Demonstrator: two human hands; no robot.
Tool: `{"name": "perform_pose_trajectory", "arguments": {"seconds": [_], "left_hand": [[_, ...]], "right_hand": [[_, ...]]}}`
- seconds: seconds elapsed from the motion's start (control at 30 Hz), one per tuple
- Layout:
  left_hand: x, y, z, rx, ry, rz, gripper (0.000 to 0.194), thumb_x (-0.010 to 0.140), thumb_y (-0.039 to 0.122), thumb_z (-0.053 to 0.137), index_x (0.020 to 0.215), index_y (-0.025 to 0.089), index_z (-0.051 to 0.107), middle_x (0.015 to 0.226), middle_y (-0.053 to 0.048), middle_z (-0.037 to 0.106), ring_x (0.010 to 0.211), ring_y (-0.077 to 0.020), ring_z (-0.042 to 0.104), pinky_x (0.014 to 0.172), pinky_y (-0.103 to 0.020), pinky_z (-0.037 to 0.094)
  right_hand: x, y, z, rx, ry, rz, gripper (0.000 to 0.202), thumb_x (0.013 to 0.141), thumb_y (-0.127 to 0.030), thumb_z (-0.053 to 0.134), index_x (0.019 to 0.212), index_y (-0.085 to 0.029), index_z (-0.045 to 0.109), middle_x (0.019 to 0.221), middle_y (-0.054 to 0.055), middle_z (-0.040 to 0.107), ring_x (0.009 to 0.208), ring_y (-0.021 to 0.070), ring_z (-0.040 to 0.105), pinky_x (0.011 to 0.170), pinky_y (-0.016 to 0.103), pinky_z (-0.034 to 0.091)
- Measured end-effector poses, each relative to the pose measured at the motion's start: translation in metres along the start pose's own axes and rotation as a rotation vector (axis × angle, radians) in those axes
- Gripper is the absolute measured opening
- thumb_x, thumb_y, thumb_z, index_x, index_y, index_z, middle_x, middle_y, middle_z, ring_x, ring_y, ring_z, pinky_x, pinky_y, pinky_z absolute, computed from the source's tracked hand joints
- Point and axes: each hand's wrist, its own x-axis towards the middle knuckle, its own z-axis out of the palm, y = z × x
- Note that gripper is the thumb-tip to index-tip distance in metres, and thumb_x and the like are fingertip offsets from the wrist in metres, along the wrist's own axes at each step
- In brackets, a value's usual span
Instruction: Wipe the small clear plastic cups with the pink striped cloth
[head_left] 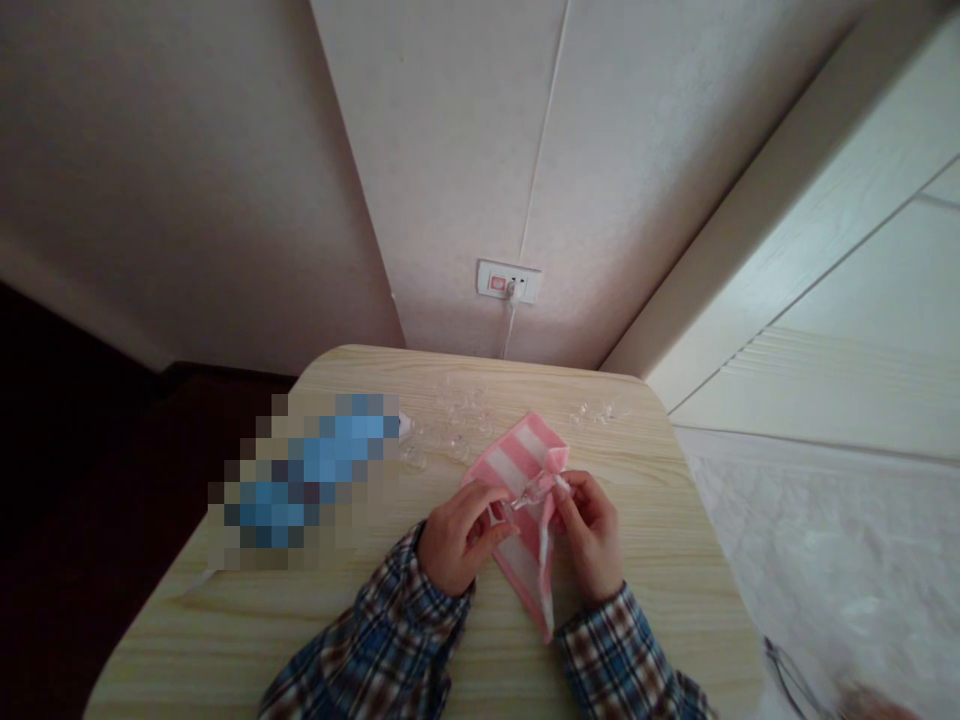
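My left hand (463,535) is closed, pinching one end of a small clear, shiny piece (531,495) between thumb and fingers. My right hand (590,530) is closed on a pink-and-white striped cloth (519,455), its folded edge gathered against the other end of the clear piece. The rest of the cloth spreads over the table under and between both hands. Beyond my left hand lie several clear, see-through pieces (454,425), their exact kind too faint to make out. A smaller group of clear pieces (598,412) rests behind my right hand.
A blurred-out blue object (337,455) lies on the left of the pale wooden table (660,620). Behind the table, a wall socket (508,281) holds a plug with a white cable. A white cabinet (832,310) stands at the right.
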Motion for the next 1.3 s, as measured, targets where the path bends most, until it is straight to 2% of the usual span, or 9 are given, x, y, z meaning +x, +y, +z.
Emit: {"name": "perform_pose_trajectory", "arguments": {"seconds": [0.17, 0.47, 0.67, 0.87, 1.1, 1.3], "left_hand": [[0.001, 0.002, -0.002, -0.018, -0.013, -0.055, 0.023, 0.080, 0.030, 0.049, 0.098, 0.016, 0.051, 0.089, -0.006, 0.060, 0.075, -0.0129, 0.057, 0.062, -0.020, 0.047], [0.001, 0.003, -0.003, -0.040, -0.060, -0.193, 0.025, 0.081, 0.031, 0.047, 0.101, 0.016, 0.051, 0.077, -0.002, 0.059, 0.062, -0.0100, 0.054, 0.058, -0.020, 0.044], [0.001, -0.002, 0.002, 0.021, -0.014, -0.165, 0.023, 0.079, 0.031, 0.050, 0.098, 0.017, 0.051, 0.090, -0.004, 0.060, 0.074, -0.0126, 0.056, 0.065, -0.022, 0.045], [0.002, -0.006, 0.006, 0.096, 0.001, -0.166, 0.020, 0.078, 0.029, 0.052, 0.095, 0.018, 0.052, 0.087, -0.004, 0.060, 0.074, -0.0130, 0.056, 0.065, -0.023, 0.046], [0.003, -0.009, 0.008, 0.119, -0.014, -0.215, 0.021, 0.078, 0.031, 0.052, 0.094, 0.018, 0.054, 0.082, -0.002, 0.059, 0.060, -0.0091, 0.053, 0.056, -0.019, 0.045], [0.003, -0.010, 0.009, 0.104, -0.039, -0.233, 0.023, 0.077, 0.032, 0.052, 0.095, 0.018, 0.054, 0.079, -0.001, 0.059, 0.057, -0.0082, 0.052, 0.052, -0.018, 0.044]], "right_hand": [[0.000, 0.001, -0.002, -0.018, -0.032, -0.002, 0.014, 0.080, -0.030, 0.051, 0.086, -0.018, 0.054, 0.070, 0.000, 0.051, 0.058, 0.0094, 0.043, 0.052, 0.021, 0.033], [-0.001, -0.004, -0.001, 0.058, -0.093, 0.009, 0.013, 0.079, -0.028, 0.052, 0.089, -0.019, 0.053, 0.068, -0.002, 0.049, 0.055, 0.0074, 0.041, 0.049, 0.020, 0.031], [-0.004, 0.000, 0.001, 0.065, -0.113, -0.018, 0.014, 0.080, -0.029, 0.051, 0.090, -0.020, 0.052, 0.066, -0.002, 0.051, 0.057, 0.0089, 0.046, 0.052, 0.021, 0.034], [-0.006, 0.002, 0.000, -0.122, -0.164, -0.052, 0.017, 0.080, -0.032, 0.049, 0.091, -0.020, 0.053, 0.062, -0.002, 0.051, 0.055, 0.0101, 0.046, 0.050, 0.021, 0.034], [-0.005, -0.002, 0.000, -0.180, -0.170, -0.058, 0.017, 0.081, -0.032, 0.047, 0.091, -0.020, 0.053, 0.059, -0.003, 0.048, 0.053, 0.0096, 0.044, 0.048, 0.021, 0.033], [-0.003, -0.003, -0.001, -0.176, -0.163, -0.060, 0.016, 0.081, -0.031, 0.047, 0.090, -0.019, 0.053, 0.058, -0.004, 0.046, 0.053, 0.0093, 0.043, 0.048, 0.020, 0.032]]}}
